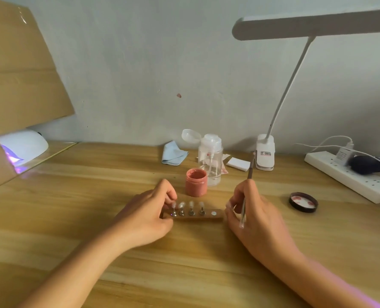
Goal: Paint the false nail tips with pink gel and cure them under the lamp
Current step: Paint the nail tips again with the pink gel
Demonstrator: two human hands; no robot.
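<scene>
Left grip (149, 213) on leftmost nail tip (174, 205)

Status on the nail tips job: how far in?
Early. Done: gel jar open, lid set aside, cure lamp lit. In hand: right hand holds the brush, left hand grips the holder's left end. Left: the four tips on it look clear, not pink; fifth slot is empty; painting and curing remain.
</scene>
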